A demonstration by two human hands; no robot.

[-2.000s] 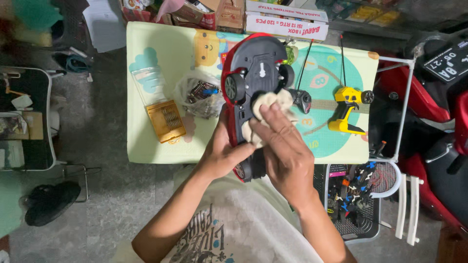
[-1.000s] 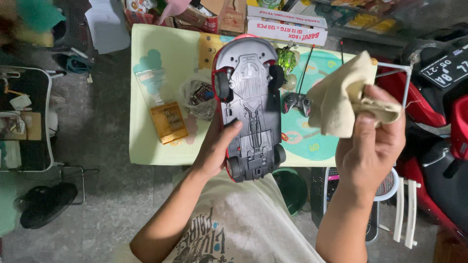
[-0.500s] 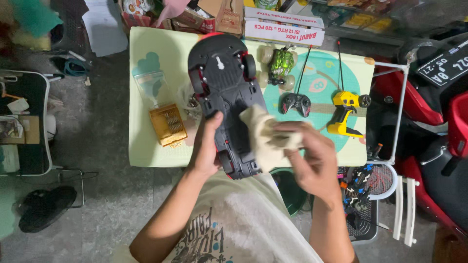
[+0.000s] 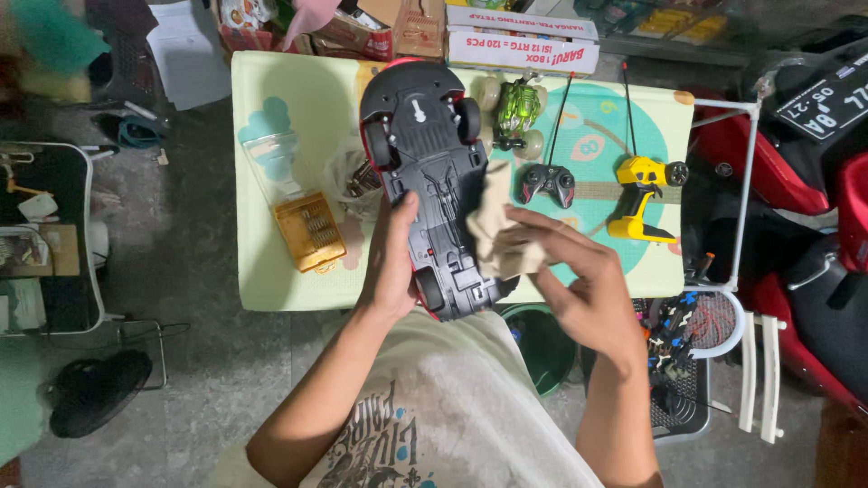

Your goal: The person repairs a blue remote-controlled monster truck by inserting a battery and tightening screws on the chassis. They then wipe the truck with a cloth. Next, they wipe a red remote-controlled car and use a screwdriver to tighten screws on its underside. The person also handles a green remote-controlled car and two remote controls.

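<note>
Toy car, red body with black underside facing up, is lying lengthwise over the near half of the worktop, its tail end hanging past the worktop's 6 o'clock edge toward the person's lap. Left hand is gripping the car's side at 9 o'clock, thumb laid over the chassis, fingers curled beneath and out of sight. Right hand is pressing a beige cloth against the chassis at 3 o'clock, fingers spread flat and slightly bunched over the fabric.

Risks, as judged:
- Car is being steadied by one hand only and partly overhanging; a hard wiping push from 3 o'clock could be twisting it out of the left grip and dropping it to the concrete floor.
- Cloth edge is lying close to the rear wheel and underbody ridges; it could be snagging there.
- Front of the car is sitting near a small green toy car at 1 o'clock; a shove forward could be knocking it.

Surroundings: black remote controller with antenna is lying just beside the cloth at 2 o'clock; yellow pistol-grip controller is farther out at 3 o'clock. Orange bit case and clear plastic wrapping are sitting at 9 o'clock, near the left wrist. Cardboard boxes are lining the far edge at 12 o'clock. A green bucket is standing below at 5 o'clock.
</note>
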